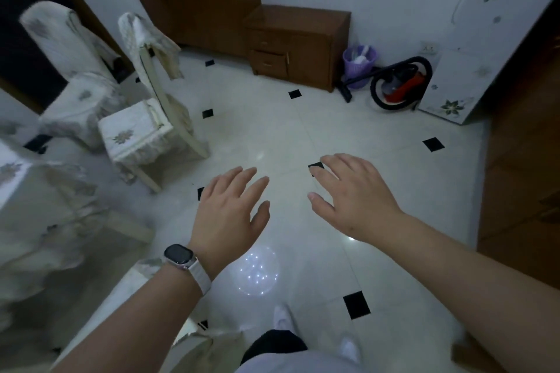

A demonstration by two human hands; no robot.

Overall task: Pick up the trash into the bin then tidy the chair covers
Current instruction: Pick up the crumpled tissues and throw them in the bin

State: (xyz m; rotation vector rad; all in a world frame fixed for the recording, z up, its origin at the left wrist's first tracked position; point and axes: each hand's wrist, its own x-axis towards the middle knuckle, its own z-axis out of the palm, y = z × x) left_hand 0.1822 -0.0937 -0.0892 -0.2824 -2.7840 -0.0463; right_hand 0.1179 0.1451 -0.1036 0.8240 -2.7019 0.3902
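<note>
**Head view, both hands extended over the floor.** I held my left hand (230, 215) palm down above the glossy white tiled floor (272, 130), which was set with small black diamond insets. The fingers were straight and slightly spread, and they held nothing. A dark-faced wristwatch on a white band (178, 254) sat on that wrist. My right hand (354, 194) hovered just beside the left without touching it. It was also palm down, with the fingers loosely spread, a little bent, and empty.

The lavender plastic lattice bin (359, 62) stood at the far edge of the floor against the white wall. It was between a low brown wooden cabinet with drawers (297, 45) and a red and black vacuum cleaner (400, 85). Something white showed inside the bin.

Toward the left edge of the floor stood a cream wooden chair (169, 118). Its pale floral back cover (145, 39) hung askew from the top of the backrest, leaving the frame bare. A matching cover lay on the seat. Behind this chair, nearer the far left corner, stood a second chair fully draped in the same fabric (69, 70), though it was blurred.
</note>
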